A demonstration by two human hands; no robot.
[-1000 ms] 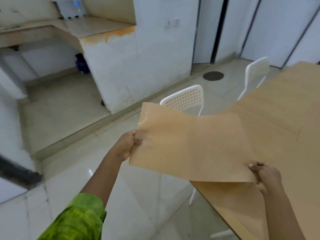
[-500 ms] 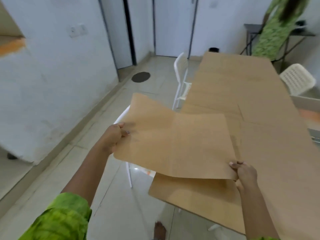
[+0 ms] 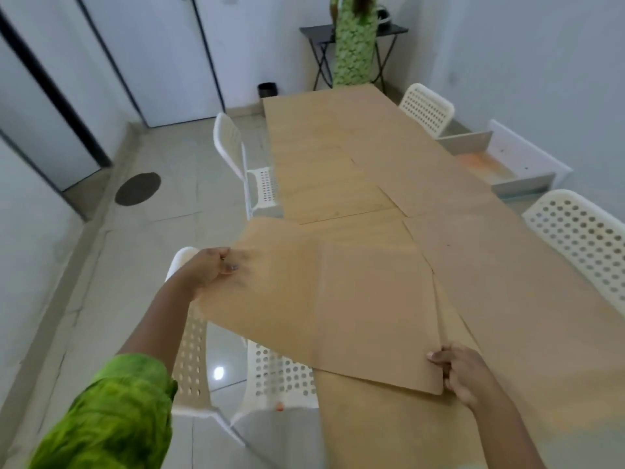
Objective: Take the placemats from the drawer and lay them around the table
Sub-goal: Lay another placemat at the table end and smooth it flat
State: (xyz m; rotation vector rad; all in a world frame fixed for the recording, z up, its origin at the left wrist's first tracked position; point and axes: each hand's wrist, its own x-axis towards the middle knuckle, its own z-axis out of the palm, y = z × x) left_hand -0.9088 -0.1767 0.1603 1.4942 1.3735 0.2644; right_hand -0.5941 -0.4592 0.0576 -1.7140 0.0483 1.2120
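I hold a tan placemat (image 3: 338,299) spread flat over the near left edge of the long wooden table (image 3: 338,130). My left hand (image 3: 209,267) grips its far left corner, out past the table edge above a white chair. My right hand (image 3: 463,374) pinches its near right corner over the tabletop. Other tan placemats lie flat on the table: one (image 3: 324,184) by the left edge, one (image 3: 433,177) in the middle right, one (image 3: 524,292) on the right. An open white drawer (image 3: 527,164) stands to the right of the table.
White perforated chairs stand around the table: one under the mat (image 3: 270,377), one at the left (image 3: 243,164), two on the right (image 3: 426,108) (image 3: 588,238). A person in green (image 3: 353,38) stands by a black side table (image 3: 351,32) at the far end.
The view has swung right from the kitchen counter to look along the table. The placemat, still held in both hands, has come down lower over the table's near left edge.
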